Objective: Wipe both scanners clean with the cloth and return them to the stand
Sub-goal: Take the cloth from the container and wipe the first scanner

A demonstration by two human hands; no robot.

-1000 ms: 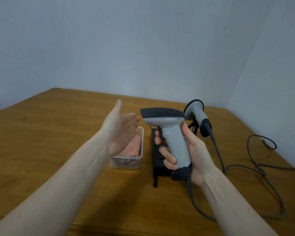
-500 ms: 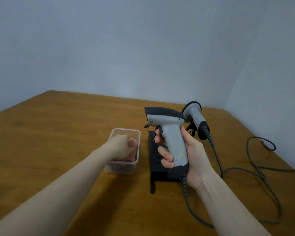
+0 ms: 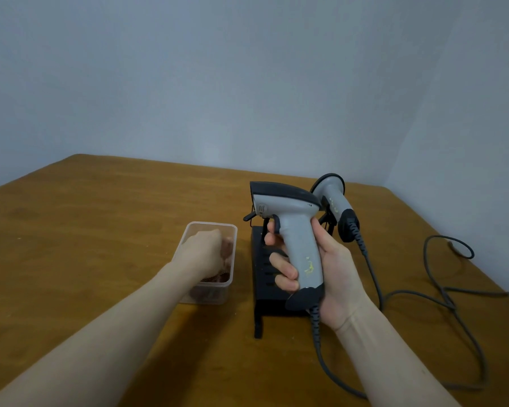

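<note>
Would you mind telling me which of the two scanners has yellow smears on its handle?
The scanner held in the right hand; yellow marks show low on its handle. The other scanner sits on the stand behind it.

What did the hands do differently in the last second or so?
The left hand, open and raised above the table a second ago, has gone down into the clear plastic box and curled onto the pink cloth inside; the cloth has not left the box. The right hand still grips one scanner upright by its handle. The second scanner stays on the black stand, cables as before.
</note>
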